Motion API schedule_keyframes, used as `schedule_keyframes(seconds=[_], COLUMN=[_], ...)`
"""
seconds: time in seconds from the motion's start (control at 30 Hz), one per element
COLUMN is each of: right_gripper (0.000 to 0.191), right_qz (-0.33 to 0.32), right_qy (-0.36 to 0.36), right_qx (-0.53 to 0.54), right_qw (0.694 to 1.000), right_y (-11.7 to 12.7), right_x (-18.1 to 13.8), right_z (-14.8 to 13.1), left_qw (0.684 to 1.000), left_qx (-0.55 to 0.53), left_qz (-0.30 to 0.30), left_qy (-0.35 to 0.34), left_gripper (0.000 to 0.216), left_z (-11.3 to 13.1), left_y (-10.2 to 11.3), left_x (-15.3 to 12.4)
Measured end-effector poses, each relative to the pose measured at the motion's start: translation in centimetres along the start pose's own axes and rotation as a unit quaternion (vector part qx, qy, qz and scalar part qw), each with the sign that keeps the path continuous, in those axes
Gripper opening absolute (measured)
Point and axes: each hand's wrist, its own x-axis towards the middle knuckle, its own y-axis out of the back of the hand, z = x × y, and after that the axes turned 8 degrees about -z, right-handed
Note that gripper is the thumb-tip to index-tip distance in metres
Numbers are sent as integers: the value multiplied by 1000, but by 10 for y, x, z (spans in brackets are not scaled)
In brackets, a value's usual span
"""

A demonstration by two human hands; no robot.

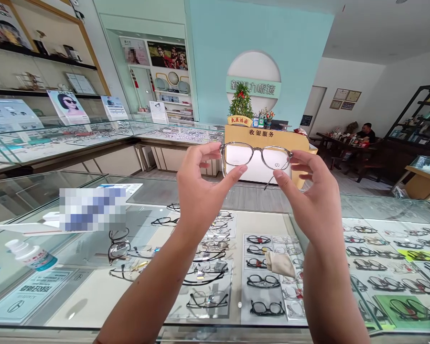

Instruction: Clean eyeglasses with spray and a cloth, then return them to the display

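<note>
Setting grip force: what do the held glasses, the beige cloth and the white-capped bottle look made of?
Glasses: likely plastic, dark and glossy; the thin temple may be metal; lenses clear, plastic or glass. Cloth: probably fabric, matte with soft folds. Bottle: probably plastic, smooth and opaque white at the cap.

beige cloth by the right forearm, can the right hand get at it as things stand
Probably not right now: the right hand is helping the left hand hold up the glasses. Otherwise the way looks free, with nothing seen covering the cloth.
</note>
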Motion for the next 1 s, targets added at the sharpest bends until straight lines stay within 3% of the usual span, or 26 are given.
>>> schedule_keyframes(seconds=[0.47,1.0], right_gripper=[47,46], right_qz=[-15,-15], right_qy=[-6,-6], right_qx=[-7,-10], right_qw=[1000,1000], right_y=[-1,0], right_x=[-1,-1], right_z=[3,2], left_qw=[997,999], left_qx=[39,35], left_qz=[24,14], left_qy=[-55,-27], left_gripper=[52,50], left_z=[2,6], left_y=[-2,-2], left_x=[-3,-4])
